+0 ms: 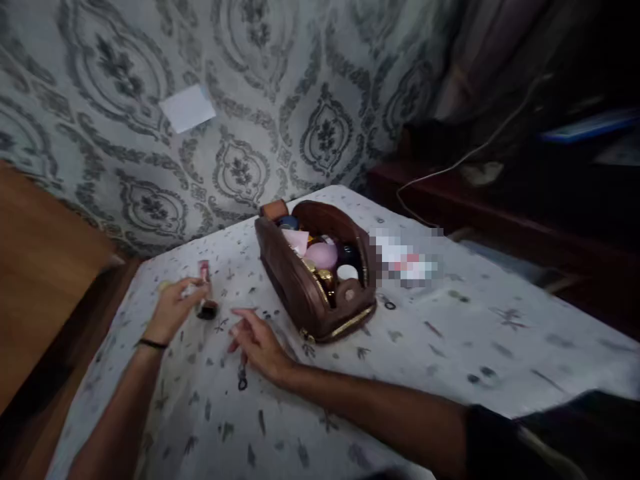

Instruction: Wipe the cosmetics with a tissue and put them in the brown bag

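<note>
On the left, my left hand (173, 308) is closed at the fingertips around a small slim tube (207, 308) with a pink end and a dark end, perhaps a cosmetic; blur hides its exact kind. Something small and pale yellow shows beside that hand. My right hand (261, 348) is a little above the cloth, fingers loosely stretched out and nothing in them. Just beyond it stands a brown cosmetic bag (295, 280), unzipped wide. Inside are a pink rounded item (321, 255), a white lid (347, 273), gold-coloured caps (326, 279) and other small containers.
A white patterned cloth (380, 400) covers the table. Right of the bag lies a blurred-out packet (405, 259). A pale cable (465, 157) runs down at the right. A wooden panel (45, 280) stands left; patterned wallpaper (240, 167) with a white card (188, 109) is behind.
</note>
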Demonstrator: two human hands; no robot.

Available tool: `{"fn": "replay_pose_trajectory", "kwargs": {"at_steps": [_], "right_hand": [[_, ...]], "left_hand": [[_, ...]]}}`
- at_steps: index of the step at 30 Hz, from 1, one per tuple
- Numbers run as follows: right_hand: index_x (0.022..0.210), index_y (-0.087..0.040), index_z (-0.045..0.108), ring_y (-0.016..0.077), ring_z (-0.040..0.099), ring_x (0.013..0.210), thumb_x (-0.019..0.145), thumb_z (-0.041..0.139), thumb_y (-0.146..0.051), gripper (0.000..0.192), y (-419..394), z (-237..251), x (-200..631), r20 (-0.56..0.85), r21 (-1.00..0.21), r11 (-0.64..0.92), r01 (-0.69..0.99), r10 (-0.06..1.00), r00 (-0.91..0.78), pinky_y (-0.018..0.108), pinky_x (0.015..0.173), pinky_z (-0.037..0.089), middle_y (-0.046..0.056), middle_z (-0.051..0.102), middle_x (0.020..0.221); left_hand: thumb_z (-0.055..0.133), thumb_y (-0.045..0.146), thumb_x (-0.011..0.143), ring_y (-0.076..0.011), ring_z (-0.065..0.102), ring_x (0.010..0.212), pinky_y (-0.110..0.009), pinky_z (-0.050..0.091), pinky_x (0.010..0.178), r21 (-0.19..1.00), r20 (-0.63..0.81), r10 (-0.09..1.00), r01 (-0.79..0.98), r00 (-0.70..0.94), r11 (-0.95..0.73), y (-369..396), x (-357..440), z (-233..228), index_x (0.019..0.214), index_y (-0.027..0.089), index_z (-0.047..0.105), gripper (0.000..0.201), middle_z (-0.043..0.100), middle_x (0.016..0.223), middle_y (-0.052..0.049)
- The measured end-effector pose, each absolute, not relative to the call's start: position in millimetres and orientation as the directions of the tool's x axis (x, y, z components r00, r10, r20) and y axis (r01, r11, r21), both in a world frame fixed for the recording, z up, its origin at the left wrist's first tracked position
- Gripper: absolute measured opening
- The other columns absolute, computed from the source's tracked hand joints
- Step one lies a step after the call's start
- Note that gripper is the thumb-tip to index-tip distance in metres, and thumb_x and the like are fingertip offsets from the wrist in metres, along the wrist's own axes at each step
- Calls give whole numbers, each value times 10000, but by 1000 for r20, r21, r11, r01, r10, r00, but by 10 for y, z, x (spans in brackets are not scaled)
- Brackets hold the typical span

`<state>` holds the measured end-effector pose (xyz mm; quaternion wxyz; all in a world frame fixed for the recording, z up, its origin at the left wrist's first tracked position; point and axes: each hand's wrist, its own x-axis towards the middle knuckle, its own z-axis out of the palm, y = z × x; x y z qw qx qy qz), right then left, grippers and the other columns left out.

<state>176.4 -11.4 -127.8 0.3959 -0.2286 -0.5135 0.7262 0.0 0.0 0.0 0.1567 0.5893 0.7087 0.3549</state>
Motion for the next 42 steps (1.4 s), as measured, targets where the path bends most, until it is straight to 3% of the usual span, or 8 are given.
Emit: {"fn": "replay_pose_trajectory", "kwargs": {"at_steps": [3,6,10,16,20,25,30,42], "right_hand": [[1444,-300,479,190,646,912,914,562,-573,602,-75,-1151,1815,99,-899,-170,-403,819,-565,233,556,532,65,607,1098],[1393,-304,537,196,620,939,888,582,-618,597,-54,-1074,1834,72,-862,-235,-448,820,-568,258,601,550,74,616,1199],[1188,-279,663,154,590,779,803,698,-617,513,-48,-1044,1849,-29,-797,-368,-479,815,-578,244,587,511,32,656,1013],[1031,-233,657,104,587,606,707,808,-601,513,-2,-1079,1952,-103,-699,-484,-526,796,-596,205,528,427,-30,631,771],[931,-201,621,98,598,552,638,861,-596,548,40,-1079,2025,-125,-642,-540,-544,774,-621,207,499,409,-36,623,739],[918,-188,620,86,569,514,655,833,-636,561,42,-1004,2074,-110,-682,-529,-506,757,-644,207,478,392,-59,564,677],[875,-193,582,89,558,490,718,747,-698,555,-34,-999,2062,-77,-795,-451,-405,738,-670,207,428,348,-61,529,656],[1006,-192,565,58,487,410,770,670,-717,586,-73,-998,2067,-58,-912,-325,-252,707,-705,196,362,293,-73,529,668]], "left_hand": [[620,512,795,-234,659,833,-329,494,818,678,158,973,735,-168,17,-270,248,-193,817,195,699,328,732,822,-27],[572,454,853,-228,644,828,-332,488,787,615,231,966,787,-115,-54,-417,434,-360,849,192,699,291,705,827,-38],[566,370,876,-238,623,845,-351,477,786,546,301,953,827,-45,-133,-476,553,-498,880,192,676,209,658,826,-47],[556,349,924,-222,611,995,-358,471,900,787,301,940,598,-159,-151,-569,572,-707,1236,219,502,342,627,1079,-60],[534,279,918,-200,589,1010,-345,465,921,852,349,910,479,-223,-209,-612,567,-850,1217,231,457,312,566,1072,-48],[649,338,877,-191,617,958,-310,489,852,852,433,821,467,-373,-237,-562,543,-857,1113,204,527,297,613,1016,-45],[668,348,885,-174,632,866,-283,489,788,815,482,791,524,-378,-246,-562,450,-804,994,193,651,190,686,927,-27],[589,193,932,-186,639,950,-305,502,847,542,661,741,757,-118,-364,-601,508,-726,1006,202,670,111,676,969,-38]]}}
